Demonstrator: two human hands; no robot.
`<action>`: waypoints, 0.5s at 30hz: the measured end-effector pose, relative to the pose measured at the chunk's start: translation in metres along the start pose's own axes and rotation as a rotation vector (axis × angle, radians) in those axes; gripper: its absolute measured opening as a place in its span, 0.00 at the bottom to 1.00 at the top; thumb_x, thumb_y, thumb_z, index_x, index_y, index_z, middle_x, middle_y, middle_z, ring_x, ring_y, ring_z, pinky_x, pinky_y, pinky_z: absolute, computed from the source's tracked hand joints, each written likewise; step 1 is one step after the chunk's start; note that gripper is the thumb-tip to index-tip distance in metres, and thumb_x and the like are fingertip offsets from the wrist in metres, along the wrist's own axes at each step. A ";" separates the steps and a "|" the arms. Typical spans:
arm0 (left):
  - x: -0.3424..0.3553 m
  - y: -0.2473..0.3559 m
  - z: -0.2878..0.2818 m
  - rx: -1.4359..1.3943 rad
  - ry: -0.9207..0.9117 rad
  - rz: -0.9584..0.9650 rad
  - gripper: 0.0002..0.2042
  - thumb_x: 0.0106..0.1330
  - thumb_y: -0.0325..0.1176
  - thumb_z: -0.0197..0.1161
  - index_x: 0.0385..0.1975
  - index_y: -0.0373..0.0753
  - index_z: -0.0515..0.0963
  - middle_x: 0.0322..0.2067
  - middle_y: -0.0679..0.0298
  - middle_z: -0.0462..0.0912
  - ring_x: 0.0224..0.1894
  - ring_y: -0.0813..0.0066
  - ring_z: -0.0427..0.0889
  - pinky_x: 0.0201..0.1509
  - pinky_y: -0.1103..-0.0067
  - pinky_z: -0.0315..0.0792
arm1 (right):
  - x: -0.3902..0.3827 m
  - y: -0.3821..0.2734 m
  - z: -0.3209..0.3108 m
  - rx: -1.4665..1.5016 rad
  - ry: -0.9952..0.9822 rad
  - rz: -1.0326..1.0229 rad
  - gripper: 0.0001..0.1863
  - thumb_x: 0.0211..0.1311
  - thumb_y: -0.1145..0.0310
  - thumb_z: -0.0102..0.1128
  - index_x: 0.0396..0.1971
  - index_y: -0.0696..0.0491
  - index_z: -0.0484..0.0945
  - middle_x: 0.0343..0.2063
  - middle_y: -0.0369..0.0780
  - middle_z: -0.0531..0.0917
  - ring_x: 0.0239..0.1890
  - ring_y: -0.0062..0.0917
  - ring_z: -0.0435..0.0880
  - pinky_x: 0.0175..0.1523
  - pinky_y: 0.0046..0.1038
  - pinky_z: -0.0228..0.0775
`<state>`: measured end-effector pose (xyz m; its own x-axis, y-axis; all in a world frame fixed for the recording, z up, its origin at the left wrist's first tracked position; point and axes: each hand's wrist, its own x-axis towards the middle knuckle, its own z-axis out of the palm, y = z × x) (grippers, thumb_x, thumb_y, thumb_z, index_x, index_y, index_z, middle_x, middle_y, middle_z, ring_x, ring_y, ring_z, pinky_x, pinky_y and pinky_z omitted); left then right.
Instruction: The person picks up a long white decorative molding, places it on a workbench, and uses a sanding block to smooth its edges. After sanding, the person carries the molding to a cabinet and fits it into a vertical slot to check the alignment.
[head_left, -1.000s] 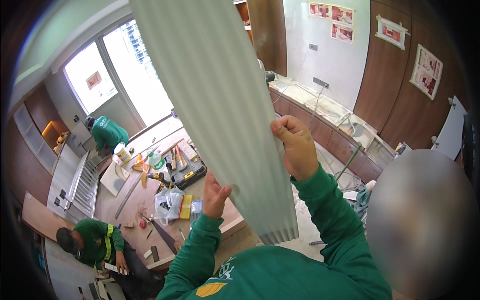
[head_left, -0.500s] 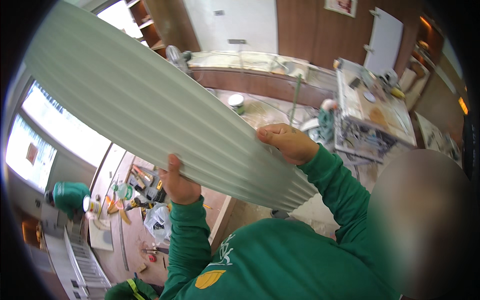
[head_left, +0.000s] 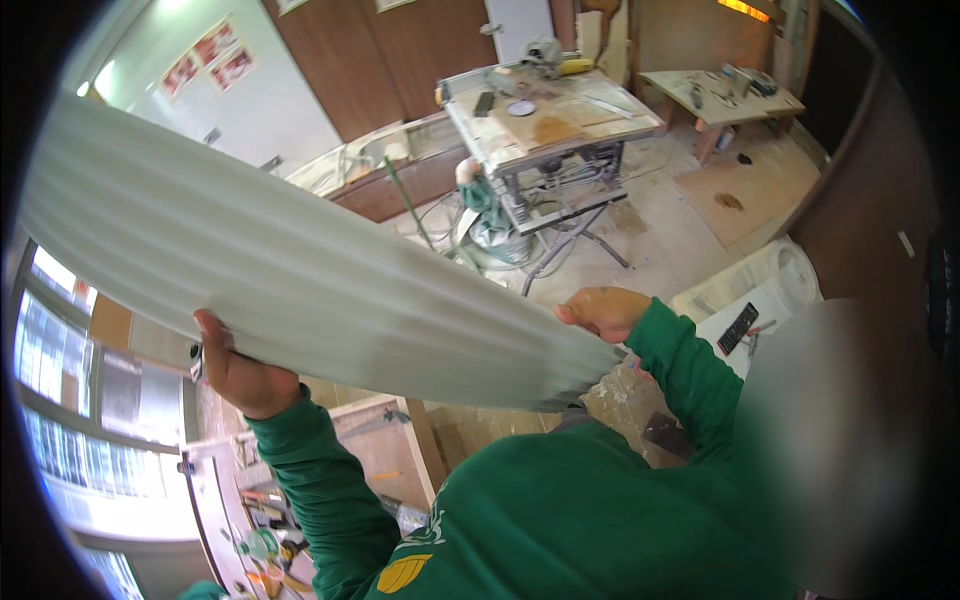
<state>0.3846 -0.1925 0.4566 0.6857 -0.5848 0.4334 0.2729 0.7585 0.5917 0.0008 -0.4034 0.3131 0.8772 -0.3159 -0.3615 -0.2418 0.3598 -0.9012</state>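
A long white ribbed panel (head_left: 300,270) runs from the upper left down to the middle of the view. My left hand (head_left: 238,368) grips its lower edge from below, thumb on the face. At the panel's near end my right hand (head_left: 603,310) holds the upper edge. Both arms wear green sleeves, and my green top fills the bottom of the view.
A metal-legged saw stand (head_left: 548,125) with tools on top stands on the dusty floor, hoses and cables under it. Farther right there is a low wooden table (head_left: 722,92), and a plywood sheet (head_left: 752,192) lies on the floor. A black handset (head_left: 738,327) rests on a white block. Windows line the left.
The panel has swung from steeply upright to a shallow slant across the view. The view has turned from the window side toward the saw stand. Both hands kept their hold.
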 end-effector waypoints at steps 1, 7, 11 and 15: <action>0.007 -0.006 0.007 0.017 -0.004 -0.015 0.25 0.79 0.43 0.52 0.67 0.32 0.66 0.61 0.53 0.76 0.62 0.57 0.76 0.67 0.61 0.70 | -0.014 -0.003 -0.002 -0.079 0.056 -0.002 0.28 0.74 0.45 0.57 0.41 0.60 0.84 0.32 0.36 0.86 0.33 0.17 0.79 0.39 0.26 0.70; 0.070 -0.045 0.042 0.044 -0.109 -0.056 0.24 0.79 0.43 0.52 0.65 0.32 0.69 0.59 0.53 0.79 0.59 0.58 0.79 0.66 0.62 0.72 | -0.083 0.012 -0.060 -0.288 0.300 0.207 0.29 0.73 0.44 0.58 0.39 0.60 0.84 0.28 0.36 0.83 0.30 0.18 0.78 0.37 0.26 0.70; 0.130 -0.079 0.065 0.110 -0.076 -0.065 0.23 0.77 0.44 0.55 0.62 0.32 0.72 0.57 0.54 0.81 0.57 0.58 0.80 0.65 0.64 0.73 | -0.103 0.032 -0.101 0.191 0.330 0.118 0.27 0.73 0.48 0.59 0.44 0.62 0.82 0.36 0.40 0.84 0.37 0.24 0.84 0.48 0.29 0.78; 0.191 -0.102 0.093 0.098 -0.100 -0.172 0.24 0.76 0.44 0.57 0.62 0.32 0.72 0.59 0.53 0.80 0.60 0.56 0.78 0.69 0.63 0.69 | -0.086 0.038 -0.131 0.406 0.397 -0.107 0.24 0.74 0.51 0.59 0.45 0.61 0.81 0.40 0.42 0.84 0.38 0.27 0.85 0.51 0.31 0.79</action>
<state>0.4250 -0.4082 0.5423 0.5632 -0.7326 0.3823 0.3101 0.6163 0.7239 -0.1383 -0.4773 0.2787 0.6461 -0.6462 -0.4062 0.0873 0.5912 -0.8018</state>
